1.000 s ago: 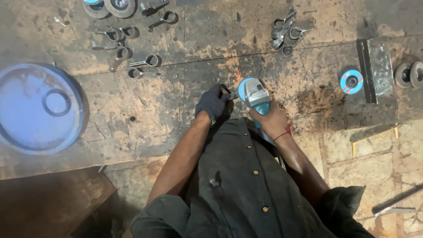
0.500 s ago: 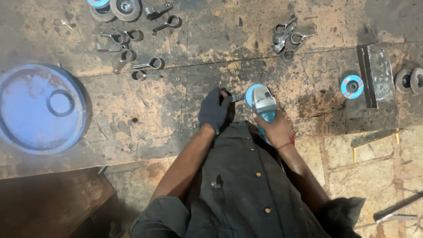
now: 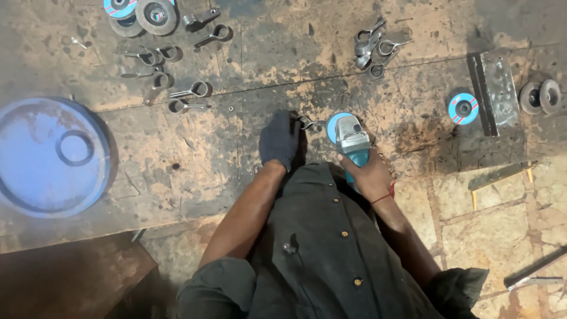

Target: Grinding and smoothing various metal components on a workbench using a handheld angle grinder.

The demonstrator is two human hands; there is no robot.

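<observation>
My left hand (image 3: pixel 280 140), in a dark glove, presses down on a small metal ring piece with a stem (image 3: pixel 308 123) lying on the rusty steel plate (image 3: pixel 195 147). My right hand (image 3: pixel 369 174) grips the teal body of an angle grinder (image 3: pixel 349 139). The grinder's blue disc guard sits right beside the stem of the ring piece. My arms and dark buttoned shirt fill the lower middle of the view.
Several similar ring pieces lie at the upper left (image 3: pixel 177 88) and in a heap at the upper middle (image 3: pixel 373 50). Grinding discs sit at the top left (image 3: pixel 155 13), a blue disc (image 3: pixel 463 108) and steel bar (image 3: pixel 495 91) at right. A blue round lid (image 3: pixel 50 156) lies left.
The grinder and both hands have shifted slightly; the orange sparks seen a second ago at the disc are gone. My left hand still holds the ring piece down.
</observation>
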